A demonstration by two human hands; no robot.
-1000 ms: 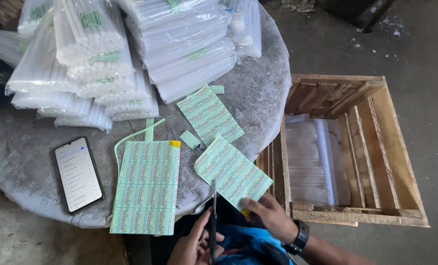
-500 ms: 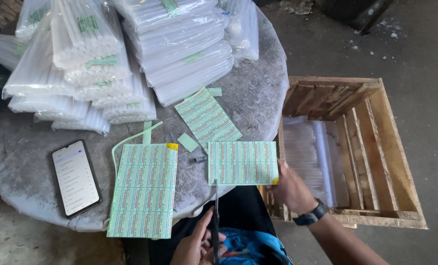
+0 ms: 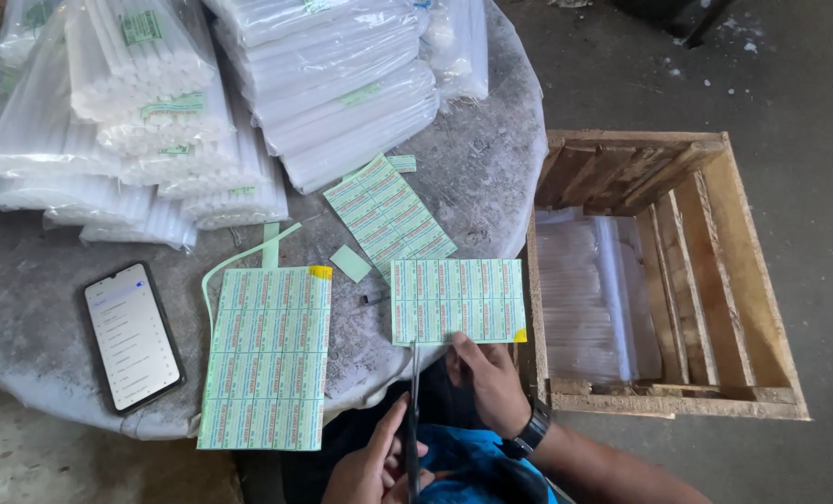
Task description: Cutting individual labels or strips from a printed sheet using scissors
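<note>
My right hand (image 3: 487,381) pinches the bottom edge of a green printed label sheet (image 3: 458,301) held level over the table's near edge. My left hand (image 3: 374,464) grips a pair of scissors (image 3: 413,411); their blades point up and the tips meet the sheet's lower left edge. A larger green label sheet (image 3: 267,355) lies flat on the round grey table (image 3: 43,317), hanging a little over its rim. Another label sheet (image 3: 388,215) lies tilted further back.
Bags of white sticks (image 3: 249,93) are piled across the back of the table. A phone (image 3: 132,336) with its screen lit lies at the left. A wooden crate (image 3: 715,280) holding clear plastic bags stands on the floor to the right.
My right hand turned the held sheet from tilted to level and shifted its grip from the right edge to the bottom edge. The scissors stayed below the sheet.
</note>
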